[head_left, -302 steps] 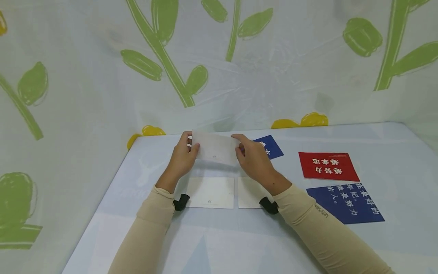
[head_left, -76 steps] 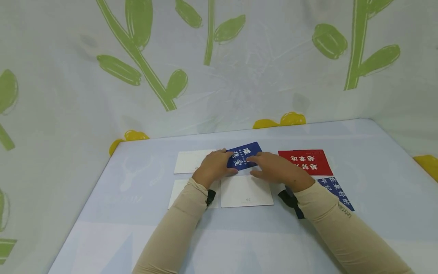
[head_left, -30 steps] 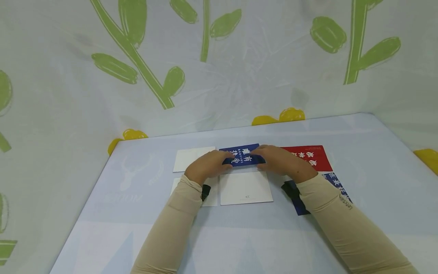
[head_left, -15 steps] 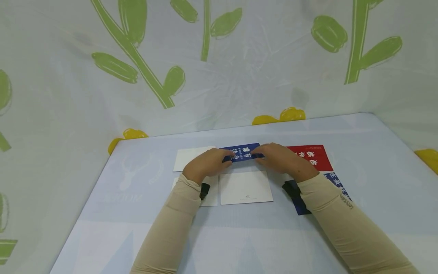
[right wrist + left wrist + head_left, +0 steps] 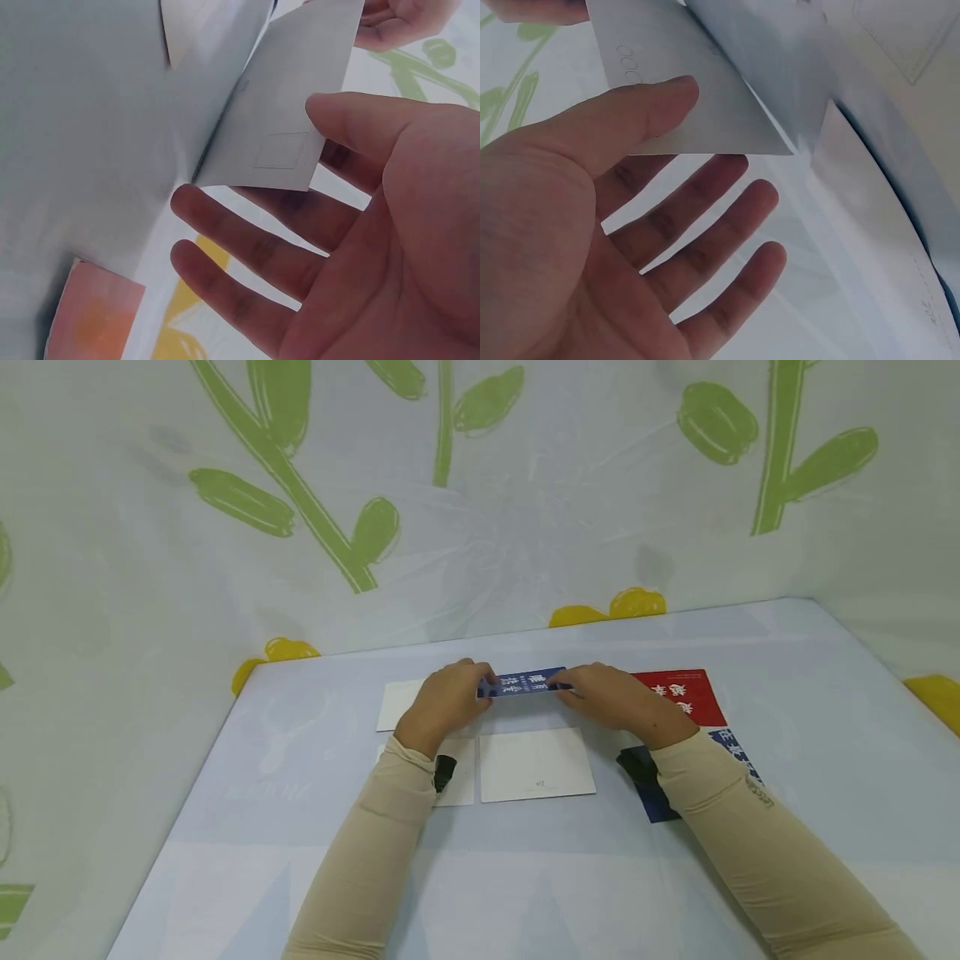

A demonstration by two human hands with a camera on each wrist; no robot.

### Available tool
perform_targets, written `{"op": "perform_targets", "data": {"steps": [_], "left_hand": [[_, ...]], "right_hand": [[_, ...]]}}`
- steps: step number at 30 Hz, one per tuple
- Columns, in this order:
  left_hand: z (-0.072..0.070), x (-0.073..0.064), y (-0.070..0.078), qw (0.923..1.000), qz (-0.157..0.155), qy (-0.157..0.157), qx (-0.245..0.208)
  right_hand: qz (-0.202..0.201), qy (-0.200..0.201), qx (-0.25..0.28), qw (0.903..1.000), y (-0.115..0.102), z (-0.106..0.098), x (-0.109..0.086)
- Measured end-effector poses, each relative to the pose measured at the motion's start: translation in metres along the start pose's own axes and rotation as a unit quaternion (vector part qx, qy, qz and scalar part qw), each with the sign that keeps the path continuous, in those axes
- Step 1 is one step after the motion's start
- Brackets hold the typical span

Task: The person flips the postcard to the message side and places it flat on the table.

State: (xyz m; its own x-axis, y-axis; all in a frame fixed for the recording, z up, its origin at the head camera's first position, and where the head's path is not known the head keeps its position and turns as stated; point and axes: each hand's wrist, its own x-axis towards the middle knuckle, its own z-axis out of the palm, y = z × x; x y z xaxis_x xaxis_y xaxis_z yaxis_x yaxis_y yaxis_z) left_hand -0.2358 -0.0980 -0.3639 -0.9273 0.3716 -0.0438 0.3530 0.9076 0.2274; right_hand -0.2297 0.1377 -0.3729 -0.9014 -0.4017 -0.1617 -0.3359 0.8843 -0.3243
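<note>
Your blue paper rectangle tipped up. Left hand and right hand pinch it; loose grips could drop it.

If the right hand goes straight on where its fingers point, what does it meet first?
First the blue card, which the right hand pinches; beyond it, probably the left hand, though depth is unclear.

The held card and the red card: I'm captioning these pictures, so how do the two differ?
Colour: the held card is blue, the red card red. Pose: the held card is tilted, while the red card lies flat on the table. Hold: the left hand and right hand pinch the held card; neither holds the red card. Both show white characters.
</note>
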Motion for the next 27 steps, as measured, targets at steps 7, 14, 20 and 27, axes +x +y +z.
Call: {"op": "perform_targets", "data": {"steps": [7,14,20,27], "left_hand": [[0.0012,0.0025,-0.0007,0.9999,-0.012,0.007,0.006],[0.0,0.0026,-0.0007,0.9996,-0.012,0.024,0.005],[-0.0035,0.0016,-0.0005,0.9996,0.0,0.027,0.003],[-0.0064,0.0006,0.0001,0.9997,-0.002,0.025,0.006]], "right_hand": [[-0.001,0.014,0.006,0.9999,-0.0003,-0.0019,-0.0007],[-0.015,0.038,0.015,0.999,-0.0007,-0.0048,-0.0009],[-0.015,0.052,0.002,0.9985,0.0013,-0.0062,-0.0008],[-0.022,0.071,-0.004,0.9972,0.0041,-0.0055,0.0012]]}}
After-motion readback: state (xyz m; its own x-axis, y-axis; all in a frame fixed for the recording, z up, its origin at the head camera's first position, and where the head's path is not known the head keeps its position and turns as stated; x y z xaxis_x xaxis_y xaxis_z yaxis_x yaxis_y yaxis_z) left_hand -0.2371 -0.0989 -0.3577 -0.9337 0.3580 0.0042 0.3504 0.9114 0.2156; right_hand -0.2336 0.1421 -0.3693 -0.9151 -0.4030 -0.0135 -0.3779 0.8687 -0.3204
